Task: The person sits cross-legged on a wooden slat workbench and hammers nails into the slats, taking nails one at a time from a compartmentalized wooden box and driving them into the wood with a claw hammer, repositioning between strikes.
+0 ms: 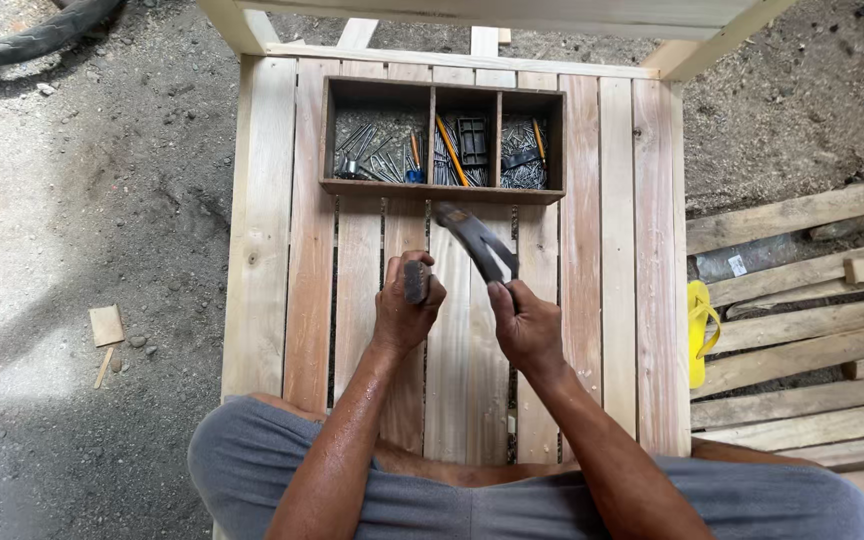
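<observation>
The surface (272, 230) is a slatted wooden platform of pale and reddish boards with narrow gaps between them, set on gravelly grey ground.

A dark wooden tray (444, 190) with 3 compartments lies on the slats, beyond both hands. Its left compartment holds nails and a blue-handled tool; the middle compartment holds nails, an orange pencil and a black block; the right compartment holds nails.

The left hand (407, 310), just below the tray, is closed in a fist around a small dark object (416, 281); what the object is cannot be told.

The right hand (524, 322), beside the left hand, is closed around the handle of a hammer (477, 240). The hammer head is raised and blurred, just below the tray front.

Right of the surface lie loose planks (802, 330) and a yellow sandal (700, 330). Left of the tray, on the ground, lie a small wood offcut (107, 325) and, at the top corner, a black tyre (37, 35). Grey shorts (252, 460) show at the bottom edge.
</observation>
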Demonstrator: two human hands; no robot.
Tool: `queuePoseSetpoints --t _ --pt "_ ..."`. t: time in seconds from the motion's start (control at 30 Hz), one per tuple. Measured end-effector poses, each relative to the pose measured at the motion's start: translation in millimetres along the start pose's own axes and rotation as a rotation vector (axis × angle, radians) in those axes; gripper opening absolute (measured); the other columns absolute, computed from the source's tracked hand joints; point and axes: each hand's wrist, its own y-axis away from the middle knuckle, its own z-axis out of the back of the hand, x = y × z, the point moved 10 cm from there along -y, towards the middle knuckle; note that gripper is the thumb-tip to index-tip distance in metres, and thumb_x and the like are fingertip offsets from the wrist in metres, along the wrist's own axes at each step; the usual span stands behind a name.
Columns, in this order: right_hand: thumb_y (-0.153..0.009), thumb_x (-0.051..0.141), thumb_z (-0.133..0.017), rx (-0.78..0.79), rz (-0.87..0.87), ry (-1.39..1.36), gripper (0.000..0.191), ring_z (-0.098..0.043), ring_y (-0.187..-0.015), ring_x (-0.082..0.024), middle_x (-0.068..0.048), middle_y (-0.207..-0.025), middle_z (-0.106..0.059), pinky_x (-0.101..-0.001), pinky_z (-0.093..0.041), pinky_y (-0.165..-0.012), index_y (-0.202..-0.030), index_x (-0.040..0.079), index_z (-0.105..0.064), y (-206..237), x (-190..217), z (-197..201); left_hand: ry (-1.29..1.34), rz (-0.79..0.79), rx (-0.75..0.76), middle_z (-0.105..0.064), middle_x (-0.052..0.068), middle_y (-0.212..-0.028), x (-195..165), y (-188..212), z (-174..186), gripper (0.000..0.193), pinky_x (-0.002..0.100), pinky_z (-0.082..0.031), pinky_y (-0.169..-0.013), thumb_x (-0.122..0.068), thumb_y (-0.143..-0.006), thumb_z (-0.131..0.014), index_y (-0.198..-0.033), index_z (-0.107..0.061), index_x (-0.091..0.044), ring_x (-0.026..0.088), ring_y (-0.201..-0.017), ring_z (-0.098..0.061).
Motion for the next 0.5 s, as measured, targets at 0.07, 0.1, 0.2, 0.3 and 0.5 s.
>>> queuePoseSetpoints --t 0.07,0.1,0.2,0.3,0.5 --pt "-0.105 0.055 -0.048 -0.006 0.048 -0.023 0.059 -0.062 -0.047 -0.018 -0.008 -0.055 -0.060 -0.0404 -0.047 -0.042 -0.082 0.003 -0.062 -1.5 7.7 1.0 0.006 0.095 0.033 -0.063 0.009 -0.113 9.0 1.9 -5.2 0.029 0.034 -0.065 -0.066 -0.008 -0.089 -0.059 -0.118 -0.057 -0.011 0.027 -0.090 -0.072" --pt "-0.105 0.059 -0.045 -0.013 0.075 -0.038 0.063 -0.065 -0.048 -0.019 -0.008 -0.057 -0.062 -0.0408 -0.048 -0.042 -0.082 0.002 -0.061 -4.9 11.0 0.6 0.073 0.183 0.035 -0.062 0.009 -0.111 16.9 2.6 -6.9 0.031 0.034 -0.064 -0.068 -0.010 -0.090 -0.060 -0.120 -0.057 -0.011 0.025 -0.087 -0.073" --pt "-0.102 0.063 -0.045 0.331 -0.422 0.298 0.068 -0.064 -0.047 -0.032 -0.018 -0.055 -0.063 -0.0484 -0.049 -0.049 -0.083 0.002 -0.069 -4.1 -42.5 -28.2 0.286 0.273 0.024 -0.064 0.011 -0.105 20.1 8.5 -11.5 0.034 0.036 -0.062 -0.071 -0.011 -0.091 -0.061 -0.125 -0.057 -0.009 0.027 -0.084 -0.072" --pt "-0.100 0.068 -0.041 0.370 -0.418 0.394 0.075 -0.066 -0.052 -0.034 -0.021 -0.059 -0.065 -0.0499 -0.052 -0.052 -0.083 0.001 -0.068 0.0 -48.0 -23.4 0.100 -0.033 -0.134 -0.067 0.014 -0.112 -14.4 24.5 7.9 0.032 0.039 -0.060 -0.084 -0.007 -0.094 -0.063 -0.125 -0.058 -0.006 0.030 -0.100 -0.069" --pt "-0.093 0.073 -0.045 0.331 -0.460 0.338 0.076 -0.066 -0.059 -0.033 -0.020 -0.060 -0.065 -0.0490 -0.051 -0.060 -0.076 0.004 -0.073 30.1 -70.9 24.6 0.111 -0.178 -0.322 -0.066 0.020 -0.128 -32.2 61.6 12.6 0.039 0.039 -0.059 -0.088 -0.002 -0.094 -0.066 -0.132 -0.057 -0.001 0.031 -0.110 -0.070"
